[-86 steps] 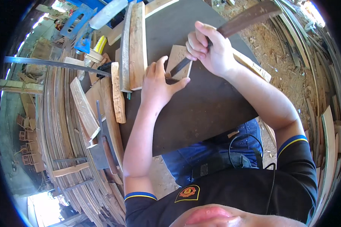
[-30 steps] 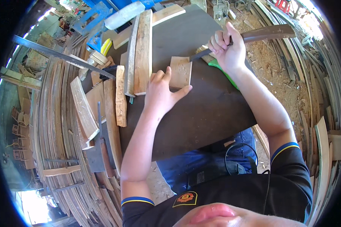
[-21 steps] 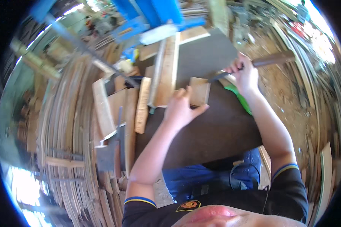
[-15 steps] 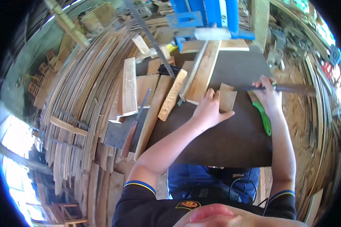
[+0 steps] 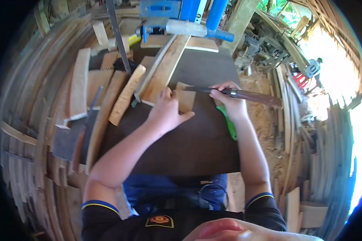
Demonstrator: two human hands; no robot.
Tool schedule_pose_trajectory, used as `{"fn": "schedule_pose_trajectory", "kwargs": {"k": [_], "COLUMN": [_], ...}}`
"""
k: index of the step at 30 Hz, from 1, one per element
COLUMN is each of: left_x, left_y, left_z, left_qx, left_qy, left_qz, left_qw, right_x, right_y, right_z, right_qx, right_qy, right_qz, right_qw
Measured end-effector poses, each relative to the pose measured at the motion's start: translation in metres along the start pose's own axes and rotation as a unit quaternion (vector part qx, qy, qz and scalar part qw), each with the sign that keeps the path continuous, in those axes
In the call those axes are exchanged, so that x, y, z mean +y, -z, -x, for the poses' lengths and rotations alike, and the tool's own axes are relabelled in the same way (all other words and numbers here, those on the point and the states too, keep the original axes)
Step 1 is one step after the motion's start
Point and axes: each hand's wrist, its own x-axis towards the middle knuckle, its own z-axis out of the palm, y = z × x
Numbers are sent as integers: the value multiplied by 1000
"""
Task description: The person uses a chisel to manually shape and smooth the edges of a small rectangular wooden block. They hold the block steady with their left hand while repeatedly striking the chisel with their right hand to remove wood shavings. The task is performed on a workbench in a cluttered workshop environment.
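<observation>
My left hand rests around the left side of a small tan flat piece, perhaps folded sandpaper; its fingers curl at the far edge and the thumb stretches along the near edge. With my right hand I pinch a chisel close to its ferrule. The wooden handle points right, and the dark blade reaches left across the top of the tan piece. Whether blade and piece touch, I cannot tell. Just below my right hand lies a tool with a green handle, its other end partly covered by the hand.
A dark tabletop carries a long board, a rough wooden block and, on the left, a second slim wooden-handled tool. A blue clamp-like machine stands at the far edge. Stacked timber strips crowd the left side.
The head view has swung right, so the table sits further left. The chisel has moved left relative to the tan piece, and its blade now overlaps it. My left hand stays beside the piece.
</observation>
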Motion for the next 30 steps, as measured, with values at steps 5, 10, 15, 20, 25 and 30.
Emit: {"fn": "schedule_pose_trajectory", "kwargs": {"k": [5, 10, 15, 20, 25, 30], "left_x": [4, 2, -2, -4, 4, 4], "left_y": [-1, -2, 3, 3, 3, 1], "left_z": [-2, 1, -2, 1, 3, 5], "left_qx": [3, -25, -33, -15, -25, -6], "left_qy": [-9, 4, -1, -6, 11, 5], "left_qz": [-16, 10, 2, 5, 25, 3], "left_qw": [1000, 1000, 999, 1000, 999, 1000], "right_x": [-1, -8, 9, -9, -12, 4], "right_y": [0, 13, -33, -30, 0, -19], "right_z": [7, 7, 8, 5, 7, 12], "right_qx": [20, 51, -24, 17, 70, 35], "right_qy": [-3, -43, 7, 51, 71, 140], "right_qz": [-40, -70, -1, 68, 85, 154], "right_qw": [999, 995, 1000, 996, 991, 977]}}
